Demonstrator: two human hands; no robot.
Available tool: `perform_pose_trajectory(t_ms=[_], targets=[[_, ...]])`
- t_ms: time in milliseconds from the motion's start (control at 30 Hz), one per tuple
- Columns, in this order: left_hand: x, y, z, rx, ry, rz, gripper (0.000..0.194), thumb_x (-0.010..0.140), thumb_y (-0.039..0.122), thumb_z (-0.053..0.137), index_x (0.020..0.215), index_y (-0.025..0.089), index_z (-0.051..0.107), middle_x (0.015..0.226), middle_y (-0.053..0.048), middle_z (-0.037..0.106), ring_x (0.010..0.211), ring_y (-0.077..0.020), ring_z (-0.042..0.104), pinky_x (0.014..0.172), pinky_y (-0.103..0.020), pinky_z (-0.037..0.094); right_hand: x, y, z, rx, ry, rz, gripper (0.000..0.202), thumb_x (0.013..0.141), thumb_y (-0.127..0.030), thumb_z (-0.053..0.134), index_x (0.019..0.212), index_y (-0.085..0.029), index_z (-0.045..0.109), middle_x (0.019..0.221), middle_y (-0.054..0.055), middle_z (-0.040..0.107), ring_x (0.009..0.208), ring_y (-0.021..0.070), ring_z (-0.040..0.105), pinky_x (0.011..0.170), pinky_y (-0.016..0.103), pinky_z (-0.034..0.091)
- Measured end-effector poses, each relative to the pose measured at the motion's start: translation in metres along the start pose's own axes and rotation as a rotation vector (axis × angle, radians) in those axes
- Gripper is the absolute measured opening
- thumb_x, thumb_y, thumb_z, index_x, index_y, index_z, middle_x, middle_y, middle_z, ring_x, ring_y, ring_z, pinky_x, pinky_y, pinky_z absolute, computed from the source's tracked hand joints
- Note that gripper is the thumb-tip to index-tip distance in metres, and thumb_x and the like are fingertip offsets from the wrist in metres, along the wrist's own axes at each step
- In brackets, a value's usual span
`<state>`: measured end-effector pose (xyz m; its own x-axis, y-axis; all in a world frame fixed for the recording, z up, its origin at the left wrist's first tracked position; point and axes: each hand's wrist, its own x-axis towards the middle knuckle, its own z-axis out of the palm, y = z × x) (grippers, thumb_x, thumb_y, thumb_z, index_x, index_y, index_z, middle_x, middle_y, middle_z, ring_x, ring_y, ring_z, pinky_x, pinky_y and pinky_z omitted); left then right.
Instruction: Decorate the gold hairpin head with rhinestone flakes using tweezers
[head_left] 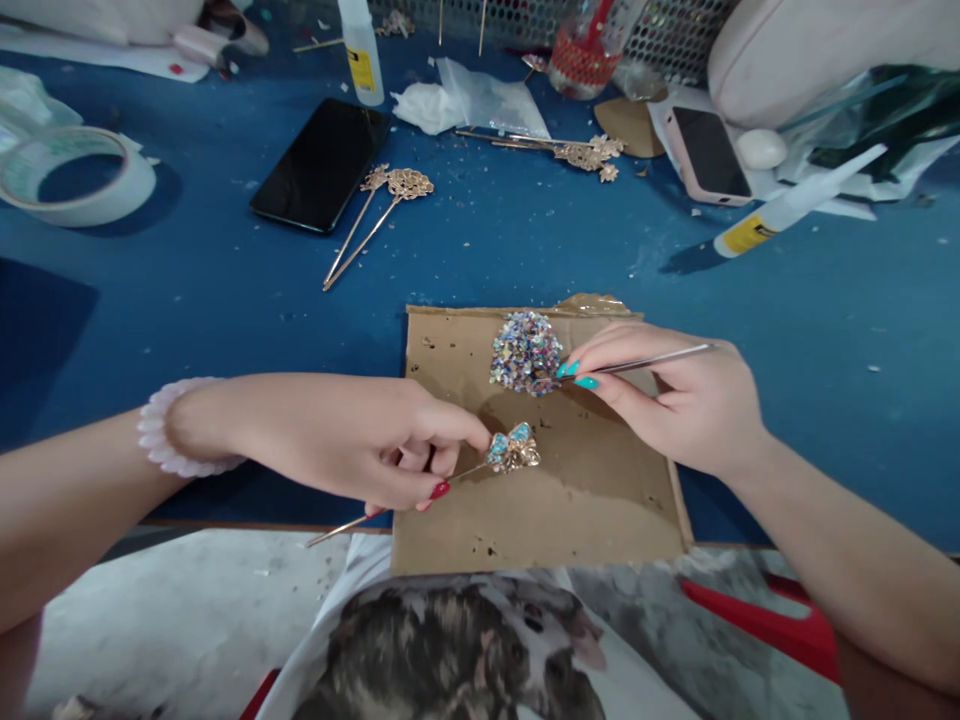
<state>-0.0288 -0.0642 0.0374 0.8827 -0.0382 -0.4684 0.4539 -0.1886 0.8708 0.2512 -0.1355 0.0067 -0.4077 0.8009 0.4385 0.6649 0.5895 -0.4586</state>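
Note:
My left hand [375,440] is closed on the thin gold stem of a hairpin. Its butterfly-shaped head [513,449], with blue stones on the wings, lies over the cardboard [585,500], and the stem's end sticks out below my palm. Between the fingertips of my right hand [667,400] is a slim metal tool [645,361], held in a pinch, its tip at the right edge of a pile of small multicoloured rhinestones [526,352]. The pile sits on the cardboard's upper part, above the butterfly head.
Behind the cardboard lie two gold hairpins [409,184], a black phone [322,165], more gold hairpins [589,153] and a pink phone [707,155]. A glue bottle [795,205] leans at right; another [361,55] stands at the back. A tape roll [75,205] is at left.

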Motion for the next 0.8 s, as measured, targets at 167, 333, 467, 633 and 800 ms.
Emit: perform_pose_trajectory(t_ms=[167,333,467,633,800], targets=[[0.0004,-0.0008,-0.0007,-0.021,-0.011,-0.031,0.010,0.092,0.014,0.051,0.092,0.024,0.052,0.074,0.007,0.062,0.056,-0.0060,0.058,0.048,-0.014,0.037,-0.0010,0.0004,-0.0004,-0.008,0.005,-0.005,0.014,0.092,-0.010,0.061,0.093,-0.023,0.067,0.089,-0.002,0.076,0.083,0.0132,0.074,0.074,0.025,0.054],[-0.0007,-0.0027,-0.0010,-0.050,-0.022,-0.072,0.007,0.092,0.016,0.052,0.093,0.023,0.050,0.084,0.005,0.065,0.061,-0.0074,0.066,0.053,-0.015,0.044,0.0011,-0.0012,-0.0002,-0.024,0.014,-0.035,0.012,0.093,-0.010,0.060,0.092,-0.021,0.066,0.088,-0.001,0.076,0.083,0.0124,0.073,0.076,0.024,0.054],[-0.0006,-0.0032,-0.0014,-0.063,-0.025,-0.089,0.004,0.095,0.022,0.051,0.092,0.023,0.049,0.084,0.005,0.064,0.061,-0.0081,0.068,0.053,-0.016,0.046,0.0020,-0.0014,-0.0008,-0.021,0.033,-0.034,0.011,0.093,-0.011,0.060,0.091,-0.020,0.066,0.088,0.000,0.076,0.083,0.0130,0.073,0.078,0.024,0.055],[-0.0017,-0.0025,-0.0016,-0.066,-0.031,-0.080,0.003,0.097,0.024,0.051,0.094,0.023,0.049,0.091,0.004,0.066,0.063,-0.0082,0.069,0.054,-0.017,0.048,0.0011,-0.0004,-0.0014,-0.032,0.054,-0.029,0.011,0.093,-0.012,0.060,0.092,-0.021,0.067,0.088,0.001,0.077,0.084,0.0142,0.074,0.078,0.026,0.057],[-0.0013,-0.0027,-0.0014,-0.057,-0.031,-0.086,0.004,0.097,0.024,0.051,0.093,0.023,0.050,0.091,0.004,0.067,0.064,-0.0084,0.070,0.053,-0.017,0.047,0.0025,-0.0004,0.0021,-0.020,0.069,-0.036,0.011,0.093,-0.012,0.061,0.093,-0.021,0.067,0.091,0.002,0.077,0.086,0.0151,0.075,0.081,0.027,0.058]])
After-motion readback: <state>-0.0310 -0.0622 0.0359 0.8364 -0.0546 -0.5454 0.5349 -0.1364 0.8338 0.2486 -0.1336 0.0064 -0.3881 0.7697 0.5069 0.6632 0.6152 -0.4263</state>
